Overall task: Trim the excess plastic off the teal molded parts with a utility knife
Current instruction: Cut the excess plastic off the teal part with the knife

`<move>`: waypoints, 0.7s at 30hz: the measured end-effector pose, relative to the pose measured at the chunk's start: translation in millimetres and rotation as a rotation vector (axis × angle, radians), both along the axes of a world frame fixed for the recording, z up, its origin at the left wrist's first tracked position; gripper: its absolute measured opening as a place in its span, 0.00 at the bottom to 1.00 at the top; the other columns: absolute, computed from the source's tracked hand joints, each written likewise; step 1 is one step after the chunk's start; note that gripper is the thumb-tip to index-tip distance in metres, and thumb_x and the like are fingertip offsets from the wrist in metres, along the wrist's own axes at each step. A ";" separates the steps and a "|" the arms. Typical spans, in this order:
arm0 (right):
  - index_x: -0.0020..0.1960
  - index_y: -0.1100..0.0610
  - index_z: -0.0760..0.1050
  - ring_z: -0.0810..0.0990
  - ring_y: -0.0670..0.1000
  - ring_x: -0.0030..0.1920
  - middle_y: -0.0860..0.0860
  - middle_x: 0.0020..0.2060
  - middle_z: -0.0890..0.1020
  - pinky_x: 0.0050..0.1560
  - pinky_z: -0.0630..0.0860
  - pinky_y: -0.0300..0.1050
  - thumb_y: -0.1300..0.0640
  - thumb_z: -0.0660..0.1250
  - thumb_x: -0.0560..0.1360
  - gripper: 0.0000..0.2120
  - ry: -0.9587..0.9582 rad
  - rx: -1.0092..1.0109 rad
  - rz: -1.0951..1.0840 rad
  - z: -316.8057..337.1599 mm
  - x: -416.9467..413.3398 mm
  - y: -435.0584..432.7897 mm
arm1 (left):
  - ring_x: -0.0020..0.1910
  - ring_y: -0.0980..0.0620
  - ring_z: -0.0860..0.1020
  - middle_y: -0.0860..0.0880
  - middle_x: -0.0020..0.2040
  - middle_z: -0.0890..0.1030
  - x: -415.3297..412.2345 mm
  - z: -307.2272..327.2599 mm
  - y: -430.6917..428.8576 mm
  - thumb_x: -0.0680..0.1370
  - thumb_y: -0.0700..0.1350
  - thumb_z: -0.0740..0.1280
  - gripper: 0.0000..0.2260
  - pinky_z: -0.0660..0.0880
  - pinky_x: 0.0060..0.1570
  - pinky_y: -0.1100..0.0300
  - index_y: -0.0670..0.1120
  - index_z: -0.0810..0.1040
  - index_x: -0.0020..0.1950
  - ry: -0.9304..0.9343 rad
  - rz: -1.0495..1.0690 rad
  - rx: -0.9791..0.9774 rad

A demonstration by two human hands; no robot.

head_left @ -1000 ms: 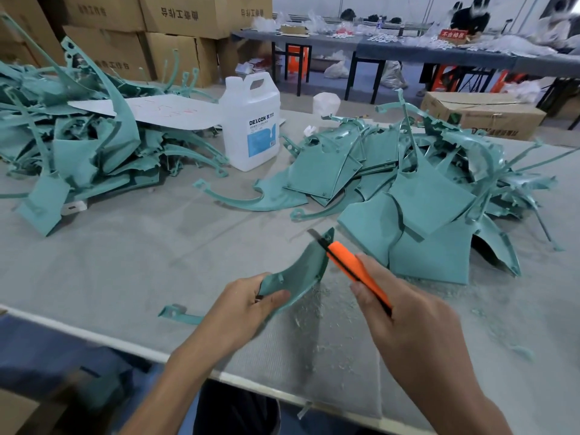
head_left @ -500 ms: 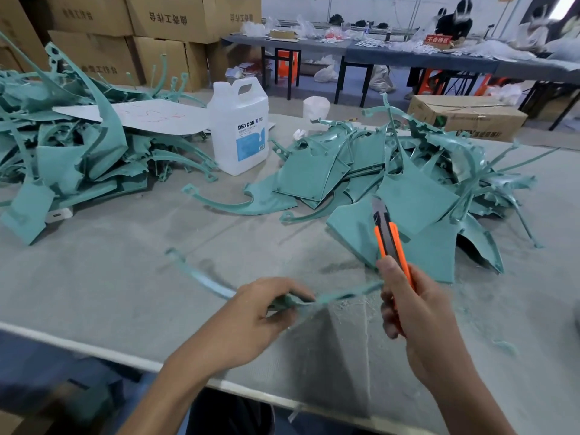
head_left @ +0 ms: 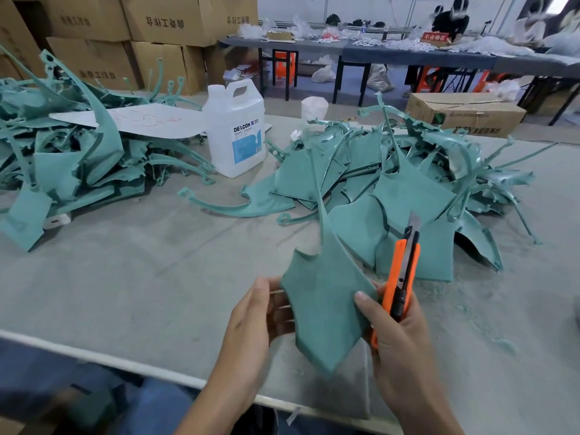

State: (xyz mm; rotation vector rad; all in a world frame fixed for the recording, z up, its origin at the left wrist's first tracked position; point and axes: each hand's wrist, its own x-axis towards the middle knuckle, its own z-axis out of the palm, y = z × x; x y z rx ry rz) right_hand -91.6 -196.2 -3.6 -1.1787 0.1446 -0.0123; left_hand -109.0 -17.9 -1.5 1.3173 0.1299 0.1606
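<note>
A flat teal molded part (head_left: 323, 296) with a long thin stem stands upright above the table's near edge, its broad face toward me. My left hand (head_left: 251, 328) holds its left edge, fingers behind it. My right hand (head_left: 398, 334) grips an orange utility knife (head_left: 403, 274), blade out and pointing up, while its thumb presses the part's right edge. A heap of teal parts (head_left: 408, 183) lies just beyond, and another heap (head_left: 62, 158) is at the far left.
A white jug (head_left: 235, 133) labelled DEXCON stands between the heaps, beside a white sheet (head_left: 150, 120). Teal shavings (head_left: 470, 309) dust the grey table (head_left: 125, 277). Cardboard boxes (head_left: 125, 42) are stacked behind; a person works at a far table (head_left: 408, 51).
The part was turned from edge-on and flat to upright with its face toward me. My right thumb has come onto its edge, and the knife now points straight up.
</note>
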 end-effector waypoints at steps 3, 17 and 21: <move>0.59 0.48 0.77 0.78 0.57 0.45 0.60 0.43 0.75 0.53 0.80 0.60 0.58 0.78 0.70 0.20 -0.041 -0.136 -0.047 -9.0 -3.7 8.1 | 0.48 0.52 0.85 0.51 0.51 0.86 -0.2 -14.5 -1.7 0.71 0.63 0.71 0.14 0.79 0.42 0.62 0.64 0.79 0.55 -0.003 0.027 0.122; 0.41 0.45 0.73 0.77 0.45 0.32 0.42 0.34 0.79 0.33 0.71 0.39 0.39 0.68 0.74 0.12 -0.126 -1.095 0.136 -9.1 -9.1 -8.6 | 0.49 0.53 0.71 0.58 0.50 0.75 19.5 -50.1 21.9 0.74 0.53 0.73 0.10 0.64 0.49 0.60 0.54 0.76 0.52 -0.011 0.250 1.178; 0.43 0.40 0.72 0.75 0.43 0.34 0.40 0.33 0.78 0.33 0.68 0.35 0.38 0.61 0.78 0.09 -0.240 -1.265 0.217 2.8 2.8 3.6 | 0.49 0.49 0.76 0.57 0.51 0.80 10.0 -54.4 18.3 0.73 0.58 0.74 0.11 0.71 0.49 0.54 0.54 0.81 0.49 -0.027 0.260 1.306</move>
